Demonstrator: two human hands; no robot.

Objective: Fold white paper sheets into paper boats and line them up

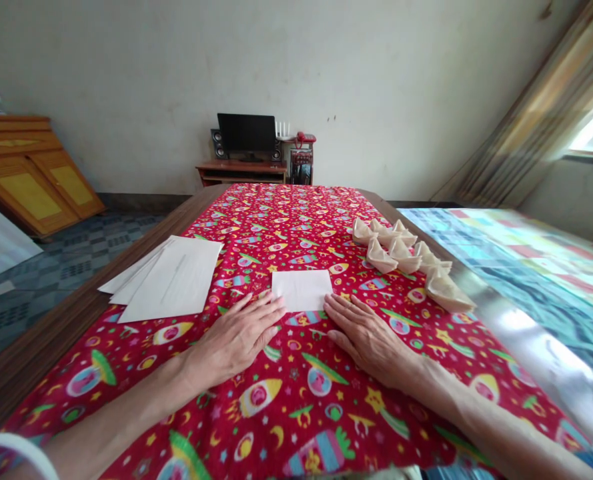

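Note:
A small white rectangle of paper [301, 288] lies flat on the red patterned cloth in front of me. My left hand [241, 327] rests flat with fingers stretched out, its fingertips on the paper's lower left corner. Over the lower right corner lie the fingertips of my right hand [363, 330], also flat and outstretched. Left of my hands is a fanned stack of larger white paper sheets [176, 280]. Several folded cream paper boat shapes [396, 250] stand in a cluster to the right.
The red cloth [296, 400] covers a long table with a brown wooden edge [141, 257]. Past its far end stand a monitor [247, 135] and speakers on a desk [241, 172]. A wooden cabinet [36, 173] is at left, and a bed with patterned covers [516, 260] at right.

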